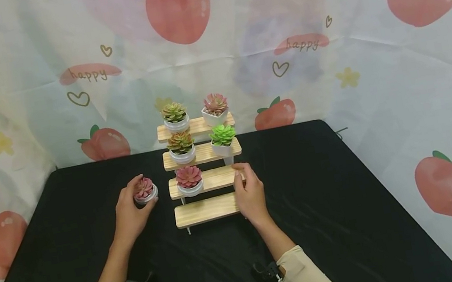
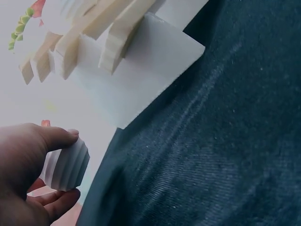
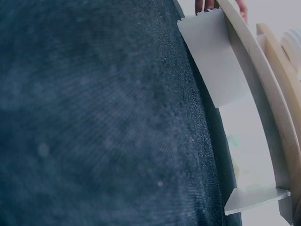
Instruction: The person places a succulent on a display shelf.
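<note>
To the left of the tiered wooden stand (image 1: pixel 206 211), my left hand (image 1: pixel 131 210) pinches a small potted pink succulent (image 1: pixel 144 189) between thumb and fingers. Its ribbed white pot (image 2: pixel 69 165) faces outward in the left wrist view, held off the black cloth. My right hand (image 1: pixel 251 197) grips the stand's right end by the lower boards, thumb toward the front. Only a few fingertips (image 3: pixel 199 5) of it show at the top of the right wrist view. A dark pink succulent (image 1: pixel 189 176) sits at the left of the second-lowest board.
Higher up, the boards carry an orange-brown succulent (image 1: pixel 181 143), a bright green one (image 1: pixel 222 135), a yellow-green one (image 1: pixel 174 112) and a pale pink one (image 1: pixel 215 105). A black cloth (image 1: pixel 335 222) covers the table. Behind it hangs a fruit-print curtain (image 1: pixel 230 9).
</note>
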`<state>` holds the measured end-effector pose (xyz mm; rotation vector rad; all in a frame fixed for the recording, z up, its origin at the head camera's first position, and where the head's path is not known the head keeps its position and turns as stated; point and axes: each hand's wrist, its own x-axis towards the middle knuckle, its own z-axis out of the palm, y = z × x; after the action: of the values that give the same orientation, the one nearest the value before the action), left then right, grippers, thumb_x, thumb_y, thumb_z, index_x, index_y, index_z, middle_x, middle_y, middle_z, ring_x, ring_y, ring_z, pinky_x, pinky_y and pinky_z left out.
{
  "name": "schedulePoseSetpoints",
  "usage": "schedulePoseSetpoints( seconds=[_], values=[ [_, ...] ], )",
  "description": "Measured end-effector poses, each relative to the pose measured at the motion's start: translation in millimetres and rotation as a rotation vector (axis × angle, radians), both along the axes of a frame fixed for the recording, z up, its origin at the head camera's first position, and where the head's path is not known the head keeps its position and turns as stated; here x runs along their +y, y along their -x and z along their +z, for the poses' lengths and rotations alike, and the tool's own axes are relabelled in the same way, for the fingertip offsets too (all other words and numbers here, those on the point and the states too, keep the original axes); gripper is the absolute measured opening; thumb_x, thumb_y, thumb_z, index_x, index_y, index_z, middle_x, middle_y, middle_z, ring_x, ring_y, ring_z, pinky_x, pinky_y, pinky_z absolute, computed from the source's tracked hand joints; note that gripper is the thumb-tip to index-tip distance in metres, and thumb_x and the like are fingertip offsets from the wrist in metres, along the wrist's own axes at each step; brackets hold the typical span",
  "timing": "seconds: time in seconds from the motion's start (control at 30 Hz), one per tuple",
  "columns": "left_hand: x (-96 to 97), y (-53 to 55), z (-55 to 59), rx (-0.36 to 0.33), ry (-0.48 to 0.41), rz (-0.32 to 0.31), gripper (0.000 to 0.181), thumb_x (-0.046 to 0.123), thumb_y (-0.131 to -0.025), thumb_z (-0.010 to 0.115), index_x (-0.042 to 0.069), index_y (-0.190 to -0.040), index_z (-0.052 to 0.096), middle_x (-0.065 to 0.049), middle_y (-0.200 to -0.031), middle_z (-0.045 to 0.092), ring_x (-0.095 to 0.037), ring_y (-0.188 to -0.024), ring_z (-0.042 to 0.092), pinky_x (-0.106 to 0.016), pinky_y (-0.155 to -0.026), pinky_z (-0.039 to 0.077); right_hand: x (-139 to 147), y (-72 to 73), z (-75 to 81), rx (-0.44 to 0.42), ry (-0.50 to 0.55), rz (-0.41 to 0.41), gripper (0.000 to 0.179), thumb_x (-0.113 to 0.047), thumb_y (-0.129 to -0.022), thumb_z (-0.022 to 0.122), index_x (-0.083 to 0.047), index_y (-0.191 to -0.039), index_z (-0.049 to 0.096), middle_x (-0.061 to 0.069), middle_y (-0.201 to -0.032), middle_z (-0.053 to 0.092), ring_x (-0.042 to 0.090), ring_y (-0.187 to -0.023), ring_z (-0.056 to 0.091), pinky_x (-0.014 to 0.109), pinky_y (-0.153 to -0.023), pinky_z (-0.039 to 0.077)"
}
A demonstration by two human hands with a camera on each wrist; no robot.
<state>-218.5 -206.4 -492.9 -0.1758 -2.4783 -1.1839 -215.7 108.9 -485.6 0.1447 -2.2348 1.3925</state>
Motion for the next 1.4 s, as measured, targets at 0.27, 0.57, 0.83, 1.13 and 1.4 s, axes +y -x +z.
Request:
schedulePoseSetpoints(
  seconds=[0.27,0.57,0.83,1.13,1.4],
  values=[
    [0.5,-8.7,11.1,0.011,-0.003,-0.011,0.075,0.007,-0.085,0.086,0.013,-0.150,0.049,-0.025,-0.129,0.052,-0.042,-0.116,0.051,-0.066,-0.096,0.042,-2,-1.7,1.5,0.023,0.004,-0.002,0.023,-0.016,-0.109,0.049,-0.010,-0.123,0.066,0.003,-0.088,0.059,0.014,-0.050,0.044,0.033,-0.049,0.040],
    [3.8,-19.2,32.1,0.026,0.014,-0.037,0.076,0.011,-0.086,0.086,0.014,-0.151,0.048,-0.025,-0.134,0.051,-0.042,-0.120,0.051,-0.066,-0.096,0.043,-2,-2.5,1.7,0.020,-0.001,0.000,0.023,-0.016,-0.110,0.048,-0.010,-0.124,0.065,0.004,-0.096,0.063,0.016,-0.053,0.046,0.033,-0.051,0.041],
    [11.2,-27.5,43.7,0.041,0.021,-0.089,0.078,0.010,-0.084,0.087,0.014,-0.151,0.049,-0.022,-0.131,0.053,-0.038,-0.116,0.053,-0.061,-0.093,0.047,-1,-1.3,0.3,0.018,-0.002,-0.003,0.023,-0.017,-0.110,0.048,-0.010,-0.124,0.065,0.006,-0.101,0.065,0.016,-0.055,0.047,0.035,-0.054,0.042],
    [16.7,-35.1,53.1,0.044,0.051,-0.132,0.078,0.009,-0.084,0.088,0.014,-0.151,0.049,-0.021,-0.130,0.053,-0.037,-0.114,0.054,-0.059,-0.089,0.049,0,-0.6,-0.2,0.017,-0.001,-0.012,0.023,-0.017,-0.110,0.049,-0.010,-0.124,0.066,0.006,-0.095,0.063,0.015,-0.054,0.048,0.035,-0.053,0.043],
    [20.3,-47.4,59.6,0.023,0.064,-0.161,0.076,0.012,-0.085,0.087,0.015,-0.151,0.048,-0.018,-0.131,0.054,-0.034,-0.115,0.053,-0.058,-0.089,0.049,-1,-1.9,0.6,0.013,0.000,-0.010,0.023,-0.017,-0.110,0.049,-0.010,-0.124,0.065,0.003,-0.090,0.060,0.015,-0.053,0.046,0.033,-0.051,0.042]
  ],
)
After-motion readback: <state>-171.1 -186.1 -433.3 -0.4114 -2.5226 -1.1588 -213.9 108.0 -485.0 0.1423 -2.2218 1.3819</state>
